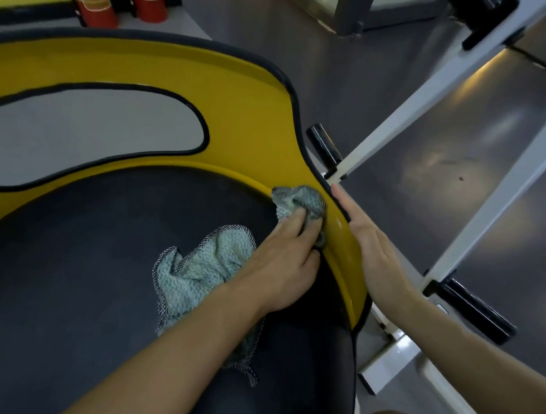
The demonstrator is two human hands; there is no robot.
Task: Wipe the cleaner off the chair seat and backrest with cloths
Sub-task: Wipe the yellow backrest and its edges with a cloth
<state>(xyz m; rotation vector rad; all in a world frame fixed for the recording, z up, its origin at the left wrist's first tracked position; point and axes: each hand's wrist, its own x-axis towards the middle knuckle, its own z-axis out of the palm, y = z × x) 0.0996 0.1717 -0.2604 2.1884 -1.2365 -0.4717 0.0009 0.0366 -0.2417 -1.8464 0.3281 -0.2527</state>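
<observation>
My left hand [280, 267] grips a pale green cloth [204, 269], pressing its bunched end against the yellow rim [339, 233] at the right edge of the dark chair seat [69, 281]. My right hand [378, 259] rests open-fingered, flat along that rim's outer edge.

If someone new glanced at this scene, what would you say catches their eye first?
First, the bright yellow chair shell curving around the dark seat across the left and centre. Next, the left hand pressing a pale green cloth against the shell's inner right edge, with the right hand laid flat on the outer rim. To the right, white frame bars cross the grey floor.
</observation>
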